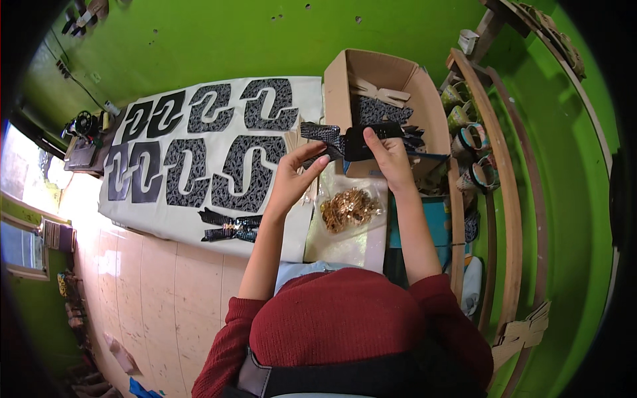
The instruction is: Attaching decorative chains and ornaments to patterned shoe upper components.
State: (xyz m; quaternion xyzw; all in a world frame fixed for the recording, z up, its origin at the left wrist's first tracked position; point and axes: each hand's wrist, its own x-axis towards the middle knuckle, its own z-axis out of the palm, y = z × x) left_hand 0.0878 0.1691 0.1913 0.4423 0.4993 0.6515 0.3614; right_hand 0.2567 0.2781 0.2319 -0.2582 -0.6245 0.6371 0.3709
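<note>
In front of my chest, above the table's right part, both hands hold a glossy black textured strap piece (322, 131). My left hand (293, 178) pinches its left part between thumb and fingers. My right hand (393, 162) grips the smooth, flat black part (359, 146) at the other end, thumb on top. I cannot tell whether the two parts are joined. Below my hands sits a clear plastic tray (350, 211) of gold-coloured metal trims. Left of my left forearm lies a similar black crossed strap piece (229, 226) with a shiny ornament at its middle.
Several black and grey patterned cut pieces (187, 174) lie in rows on the white-covered table (156, 221). Behind my right hand an open cardboard box (338, 83) holds patterned and beige pieces. A wooden rack (494, 199) with footwear stands at right, a sewing machine (86, 126) at far left.
</note>
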